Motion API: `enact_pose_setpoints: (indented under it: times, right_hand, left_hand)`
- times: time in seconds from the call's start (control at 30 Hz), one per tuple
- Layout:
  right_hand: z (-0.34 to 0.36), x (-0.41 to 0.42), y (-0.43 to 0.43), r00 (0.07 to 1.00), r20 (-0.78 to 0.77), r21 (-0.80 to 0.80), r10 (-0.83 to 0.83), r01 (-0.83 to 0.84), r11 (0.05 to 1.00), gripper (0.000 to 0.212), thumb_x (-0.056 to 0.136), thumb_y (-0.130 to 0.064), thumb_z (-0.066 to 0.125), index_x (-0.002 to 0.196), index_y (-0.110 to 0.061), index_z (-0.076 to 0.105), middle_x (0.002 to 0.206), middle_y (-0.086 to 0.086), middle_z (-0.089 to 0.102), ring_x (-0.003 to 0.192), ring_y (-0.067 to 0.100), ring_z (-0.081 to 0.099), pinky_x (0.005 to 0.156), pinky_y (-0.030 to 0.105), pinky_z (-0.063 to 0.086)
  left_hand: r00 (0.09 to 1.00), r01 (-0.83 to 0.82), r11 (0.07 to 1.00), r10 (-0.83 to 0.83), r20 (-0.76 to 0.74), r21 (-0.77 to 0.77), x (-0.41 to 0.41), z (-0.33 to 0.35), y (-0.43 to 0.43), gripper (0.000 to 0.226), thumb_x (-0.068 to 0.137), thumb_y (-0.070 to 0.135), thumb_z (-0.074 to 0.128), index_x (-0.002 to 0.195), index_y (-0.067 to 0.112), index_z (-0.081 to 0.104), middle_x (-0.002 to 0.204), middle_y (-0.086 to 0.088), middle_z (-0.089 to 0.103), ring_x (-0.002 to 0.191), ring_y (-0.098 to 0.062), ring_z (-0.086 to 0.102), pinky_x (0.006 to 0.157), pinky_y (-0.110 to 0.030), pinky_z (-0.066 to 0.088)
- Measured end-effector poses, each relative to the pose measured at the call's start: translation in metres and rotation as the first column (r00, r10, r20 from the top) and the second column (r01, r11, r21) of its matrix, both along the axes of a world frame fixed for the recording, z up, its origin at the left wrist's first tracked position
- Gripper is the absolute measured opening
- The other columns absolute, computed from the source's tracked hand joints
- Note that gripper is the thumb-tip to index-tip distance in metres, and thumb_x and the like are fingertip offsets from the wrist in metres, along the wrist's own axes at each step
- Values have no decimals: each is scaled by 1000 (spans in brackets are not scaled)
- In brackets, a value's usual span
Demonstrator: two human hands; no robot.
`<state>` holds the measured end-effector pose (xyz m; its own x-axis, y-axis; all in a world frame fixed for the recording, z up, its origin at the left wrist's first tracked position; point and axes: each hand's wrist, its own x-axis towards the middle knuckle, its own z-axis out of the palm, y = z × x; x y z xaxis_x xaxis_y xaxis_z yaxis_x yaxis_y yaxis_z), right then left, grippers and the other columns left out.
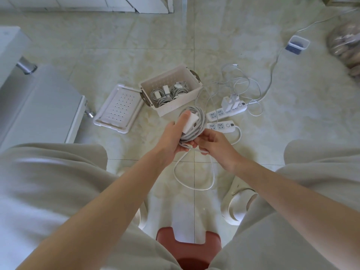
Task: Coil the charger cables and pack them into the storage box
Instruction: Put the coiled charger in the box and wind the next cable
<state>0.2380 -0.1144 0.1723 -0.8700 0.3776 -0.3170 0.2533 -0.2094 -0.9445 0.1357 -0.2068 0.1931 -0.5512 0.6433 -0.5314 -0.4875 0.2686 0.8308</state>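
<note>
Here the grey coiled cable (196,123) wraps its white adapter (190,122).

Pale beige trousers (48,182), white perforated slipper (239,203)

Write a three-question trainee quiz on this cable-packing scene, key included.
1. True or false: the storage box already holds coiled cables.
2. The lid lies: A) on the box; B) on the floor beside the box; C) on the person's lap.
3. What do the left hand and right hand hold?
Key: 1 true; 2 B; 3 the cable coil.
</note>
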Motion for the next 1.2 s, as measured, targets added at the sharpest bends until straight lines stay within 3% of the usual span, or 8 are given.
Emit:
enact_pose_setpoints:
  times: [0.23,0.37,0.53,0.7,0.8,0.93,1.07,1.2]
  right_hand:
    - [-3,-1,-3,971,23,-161,-238,238,958,21,94,0,46,83,-13,59,55,-13,53,51,1,45,56,15,39]
    - [-4,0,0,982,47,-61,-182,185,981,16,92,0,51,88,-12,60,61,-7,55,53,1,50,56,13,42]
    - [-1,-3,3,988,135,31,-69,66,997,16,90,-1,55,101,-9,64,83,0,65,73,1,60,65,9,49]
    - [5,-6,-1,974,119,-177,-191,211,961,17,89,5,51,91,-5,64,80,5,62,73,9,57,67,12,51]
    - [9,-8,-2,949,105,-260,-296,313,913,27,90,4,46,112,-11,50,86,12,64,80,16,62,82,22,53]
    - [9,-6,-12,981,40,57,-190,188,981,20,94,-18,53,109,-31,49,89,8,63,82,15,64,85,26,53]
    - [4,-6,-11,977,59,144,-203,193,971,16,90,-19,60,84,-31,53,75,5,56,71,16,58,78,35,54]
    - [-1,-8,-9,964,95,301,-249,210,930,23,85,-16,65,72,-27,50,79,1,54,80,16,51,77,34,43]
  left_hand:
    - [997,-61,990,66,37,-129,11,-8,5,48,94,53,45,85,8,61,60,-2,56,44,-11,51,40,-18,38]
    - [993,-110,975,98,-69,-194,16,-20,3,61,90,56,48,112,0,56,74,-5,60,46,-11,55,41,-19,40]
    - [935,-225,947,144,-323,-229,19,-19,5,44,91,50,51,106,9,42,90,-5,57,59,-16,56,36,-18,39]
    - [943,-242,937,167,-286,-251,16,-17,14,45,91,50,51,105,9,40,94,-9,58,61,-17,57,35,-19,39]
    - [940,-267,920,182,-290,-287,9,-18,18,50,90,51,51,110,7,39,104,-13,58,65,-19,58,32,-17,38]
    - [932,-236,914,116,-342,-331,7,-23,16,52,89,51,53,112,7,38,104,-11,58,69,-20,60,40,-22,45]
    - [886,-206,906,12,-463,-369,9,-27,15,55,82,57,58,105,10,41,100,-9,58,85,-28,64,75,-48,56]
    - [892,-145,901,-59,-448,-409,7,-29,16,55,82,56,59,106,10,41,100,-9,58,80,-28,63,73,-47,57]
